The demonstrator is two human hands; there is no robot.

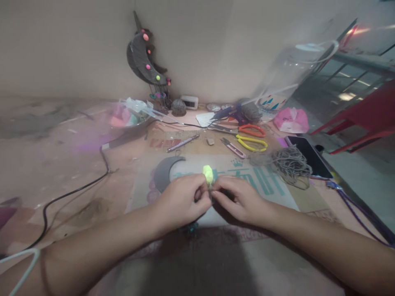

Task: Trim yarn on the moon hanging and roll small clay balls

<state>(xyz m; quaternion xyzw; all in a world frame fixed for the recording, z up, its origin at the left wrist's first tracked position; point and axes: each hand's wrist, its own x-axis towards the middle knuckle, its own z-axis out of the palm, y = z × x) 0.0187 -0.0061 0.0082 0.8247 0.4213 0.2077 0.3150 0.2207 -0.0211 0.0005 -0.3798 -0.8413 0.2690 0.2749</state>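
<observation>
Clump [207, 174], bright yellow, pokes up from pinching left hand [189, 198], just beside right hand [242, 199], itself pinched narrow.

The left forearm [114, 242] and right forearm [314, 238] are bare, as are the left hand [187, 199] and right hand [242, 199]. A thin, pale, rounded loop [36, 257] crosses the left forearm's lower-corner end; whether it is worn is unclear.

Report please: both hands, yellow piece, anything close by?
Left hand, right hand: pinched, close together. Yellow piece: between hands, exact grip unclear. Grey crescent: beyond left hand, partly hidden.
</observation>
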